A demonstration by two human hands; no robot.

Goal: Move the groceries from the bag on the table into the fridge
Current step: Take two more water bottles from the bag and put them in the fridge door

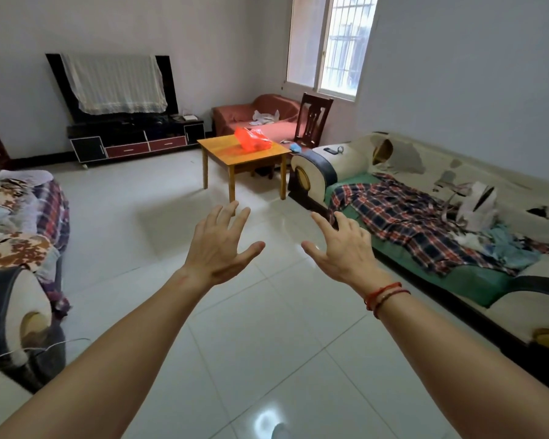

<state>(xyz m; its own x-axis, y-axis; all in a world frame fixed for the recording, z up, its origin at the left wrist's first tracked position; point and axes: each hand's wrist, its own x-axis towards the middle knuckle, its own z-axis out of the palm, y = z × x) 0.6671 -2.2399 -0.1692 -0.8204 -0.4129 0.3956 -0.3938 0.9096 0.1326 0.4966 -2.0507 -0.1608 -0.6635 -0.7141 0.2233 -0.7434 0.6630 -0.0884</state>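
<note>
Two bare hands are held out ahead at mid-frame, both empty. Left hand [221, 245] is spread wide, fingers splayed, palm facing down and forward over the floor. Right hand [343, 245] is likewise spread, gripping nothing; a red cord bracelet [384, 296] circles its wrist. The hands are apart from one another and touch no object.

Beneath and beyond them lies the white tiled floor [267, 343], glossy and bare between the hands and the wooden table [235, 152]. The table stands well ahead, near the far end of the room. On its top, toward the far right corner, sits the red plastic bag [252, 139] (contents cannot be made out at this range).

To the right, a long cream sofa [346, 160] runs along the wall, its rounded arm just beside the table's right edge; a plaid cloth [409, 217] and loose clothing lie across its seat. To the left, a second sofa arm [16, 315] piled with patterned bedding borders the floor. Behind the table stand a dark wooden chair [314, 118] and a reddish covered couch [260, 115]. A black TV stand [133, 137] occupies the far left wall, its screen draped with a pale cloth. A barred window [336, 45] lights the far corner.

No fridge appears in view.
</note>
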